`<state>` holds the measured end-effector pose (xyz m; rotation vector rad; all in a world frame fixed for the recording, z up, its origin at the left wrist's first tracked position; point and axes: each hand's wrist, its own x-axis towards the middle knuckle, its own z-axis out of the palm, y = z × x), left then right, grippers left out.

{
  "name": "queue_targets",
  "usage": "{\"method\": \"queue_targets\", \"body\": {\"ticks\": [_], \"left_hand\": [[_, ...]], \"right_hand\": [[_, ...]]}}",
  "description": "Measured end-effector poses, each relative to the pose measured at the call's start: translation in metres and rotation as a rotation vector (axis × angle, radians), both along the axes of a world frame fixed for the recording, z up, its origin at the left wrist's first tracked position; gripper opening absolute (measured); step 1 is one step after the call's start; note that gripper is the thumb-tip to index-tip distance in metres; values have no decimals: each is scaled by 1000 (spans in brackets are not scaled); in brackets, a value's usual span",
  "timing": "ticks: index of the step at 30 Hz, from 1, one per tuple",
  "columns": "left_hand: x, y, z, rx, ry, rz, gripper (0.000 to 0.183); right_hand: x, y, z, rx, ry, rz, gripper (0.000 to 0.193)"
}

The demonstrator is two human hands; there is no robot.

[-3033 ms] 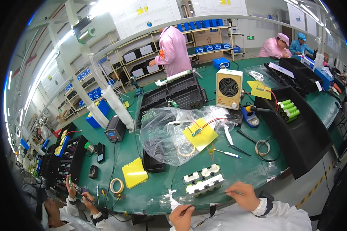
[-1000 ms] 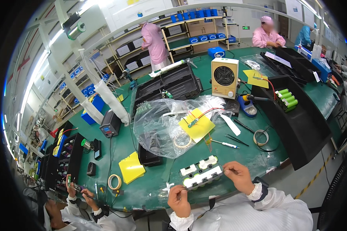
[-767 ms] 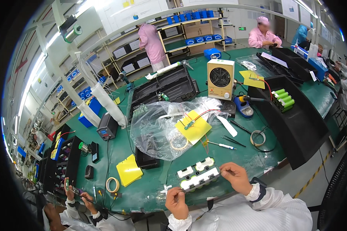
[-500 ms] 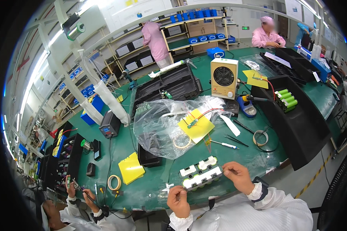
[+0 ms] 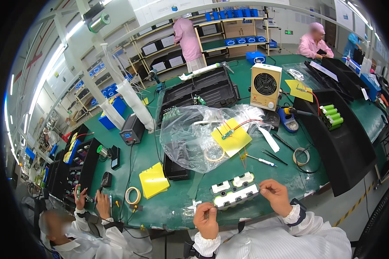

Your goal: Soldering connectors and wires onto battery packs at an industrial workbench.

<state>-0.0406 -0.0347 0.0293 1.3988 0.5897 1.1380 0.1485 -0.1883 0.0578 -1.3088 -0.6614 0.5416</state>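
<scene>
In front of me on the bench lies a battery pack (image 5: 237, 197), a short block of cells with green edges and white strips on its upper faces. My left hand (image 5: 206, 221) is closed, thumb and fingers pinched at the pack's near left end. At its right end my right hand (image 5: 275, 196) is closed too, fingertips at the end of the long white strip. Exactly what lies between the fingertips is too small to make out. Behind the pack are a white-and-blue pen-like tool (image 5: 267, 162) and black tweezers (image 5: 275, 157).
Yellow sheets (image 5: 154, 181) and a tape roll (image 5: 133, 195) lie to the left. Beyond the pack are a clear plastic bag (image 5: 183, 142), a wired circuit board (image 5: 227, 134), a soldering iron (image 5: 299, 112) and a fan unit (image 5: 265, 88). A co-worker (image 5: 69, 228) sits at left.
The whole view has shifted, so things appear farther right. My hands stay at the pack's two ends. At left, the co-worker's right hand has moved toward a small black object on the bench.
</scene>
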Motion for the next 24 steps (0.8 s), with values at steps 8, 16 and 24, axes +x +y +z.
{"method": "queue_targets", "body": {"ticks": [8, 16, 24], "left_hand": [[3, 5, -6, -24, 18, -5, 12], [5, 10, -11, -145, -86, -97, 16], [4, 22, -17, -401, -73, -103, 25]], "right_hand": [[6, 2, -9, 33, 44, 24, 7], [8, 4, -13, 75, 140, 80, 8], [16, 8, -18, 91, 358, 80, 16]]}}
